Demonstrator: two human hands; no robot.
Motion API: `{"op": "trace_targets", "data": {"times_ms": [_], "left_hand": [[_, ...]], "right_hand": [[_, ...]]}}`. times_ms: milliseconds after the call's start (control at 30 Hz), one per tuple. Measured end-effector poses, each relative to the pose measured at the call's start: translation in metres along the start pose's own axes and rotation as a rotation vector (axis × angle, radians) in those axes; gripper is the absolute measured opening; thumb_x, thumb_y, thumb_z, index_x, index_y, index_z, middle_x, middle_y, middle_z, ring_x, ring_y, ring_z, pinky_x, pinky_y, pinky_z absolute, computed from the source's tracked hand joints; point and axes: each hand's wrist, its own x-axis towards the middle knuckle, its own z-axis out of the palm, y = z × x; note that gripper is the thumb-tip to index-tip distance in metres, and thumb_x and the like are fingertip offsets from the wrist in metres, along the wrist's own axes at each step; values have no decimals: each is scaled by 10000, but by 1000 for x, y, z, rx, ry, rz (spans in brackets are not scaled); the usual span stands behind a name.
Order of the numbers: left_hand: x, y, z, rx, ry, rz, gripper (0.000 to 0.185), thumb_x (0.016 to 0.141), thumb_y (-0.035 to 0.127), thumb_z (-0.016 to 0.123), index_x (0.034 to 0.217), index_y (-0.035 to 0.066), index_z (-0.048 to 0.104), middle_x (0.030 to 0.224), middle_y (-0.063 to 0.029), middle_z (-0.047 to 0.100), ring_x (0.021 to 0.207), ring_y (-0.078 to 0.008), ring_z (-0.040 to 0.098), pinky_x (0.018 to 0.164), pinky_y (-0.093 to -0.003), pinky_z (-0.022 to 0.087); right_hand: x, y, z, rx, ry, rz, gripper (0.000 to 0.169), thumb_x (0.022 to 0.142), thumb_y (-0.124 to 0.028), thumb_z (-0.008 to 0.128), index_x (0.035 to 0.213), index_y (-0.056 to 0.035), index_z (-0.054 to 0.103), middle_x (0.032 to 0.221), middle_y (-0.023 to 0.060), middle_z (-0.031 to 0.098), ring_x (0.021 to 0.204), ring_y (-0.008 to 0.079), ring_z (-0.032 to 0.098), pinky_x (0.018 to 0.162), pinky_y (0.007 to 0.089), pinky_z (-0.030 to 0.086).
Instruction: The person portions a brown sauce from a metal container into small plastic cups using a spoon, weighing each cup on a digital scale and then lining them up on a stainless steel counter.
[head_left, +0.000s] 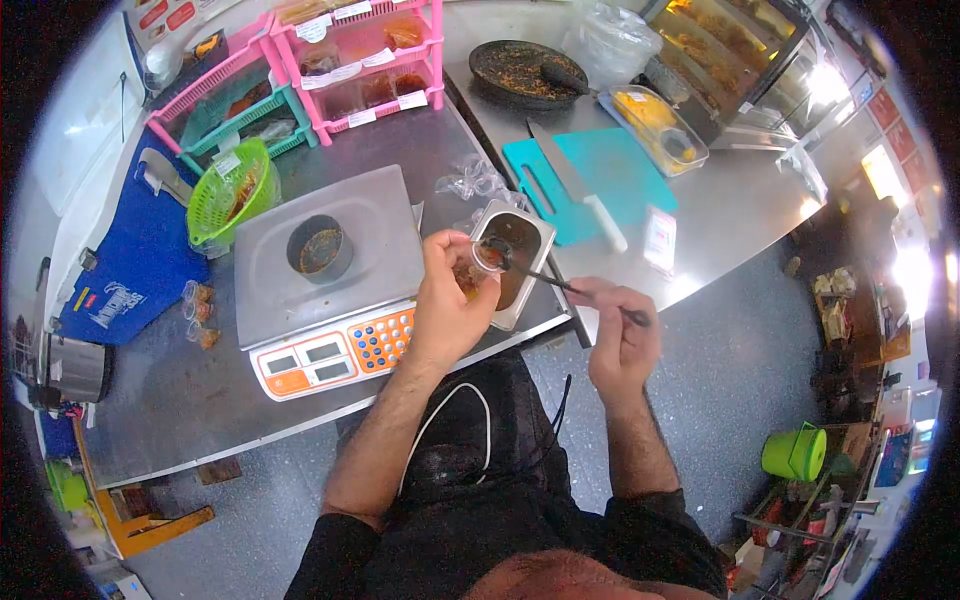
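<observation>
My left hand (454, 300) holds a small clear plastic cup (486, 257) over the near side of a metal food pan (541, 232). Pinched in my right hand (622, 330) is a dark long-handled spoon (551, 281), its bowl at the cup's mouth. Reddish-brown food shows inside the cup. Brown sauce (517, 281) lies in the pan. Left of my hands is a digital scale (397, 195) with an orange and white keypad panel. A round dark container (320, 259) with brown bits inside stands on its platform.
A knife (574, 180) lies across a teal cutting board (637, 165), handle toward me. Beyond are a dark mortar (480, 64) and a tray of yellow food (652, 124). Several small filled cups (199, 311), a green basket (199, 206) and pink racks (322, 124) stand left.
</observation>
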Motion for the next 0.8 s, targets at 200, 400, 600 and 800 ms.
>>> {"op": "trace_targets", "data": {"times_ms": [200,400,600,800], "left_hand": [[-1,1,1,-21,18,5,571,928,-70,694,1377,51,362,1222,-142,630,1128,-192,630,978,-343,505],[-1,5,-1,-17,9,-15,562,928,-66,690,1370,47,363,1210,-141,631,1176,-205,621,1034,-348,472],[0,-1,1,-38,23,26,579,926,-72,691,1380,50,352,1226,-146,628,1181,-210,622,1049,-354,469],[-4,6,-2,-281,57,120,558,961,-42,686,1387,67,343,1252,-133,623,1187,-192,621,1004,-357,490]], "right_hand": [[2,-2,4,16,48,14,116,1103,26,462,1207,30,511,1229,307,687,1148,338,714,996,452,615],[10,-2,3,64,199,104,164,1149,-124,470,1223,18,502,1230,279,675,1072,323,739,969,444,621],[19,0,4,195,331,266,210,1163,-179,463,1259,4,504,1231,243,674,1055,308,739,948,404,618],[20,7,2,331,466,316,222,1162,-191,477,1280,-10,527,1222,223,675,1061,301,734,953,413,606]]}}
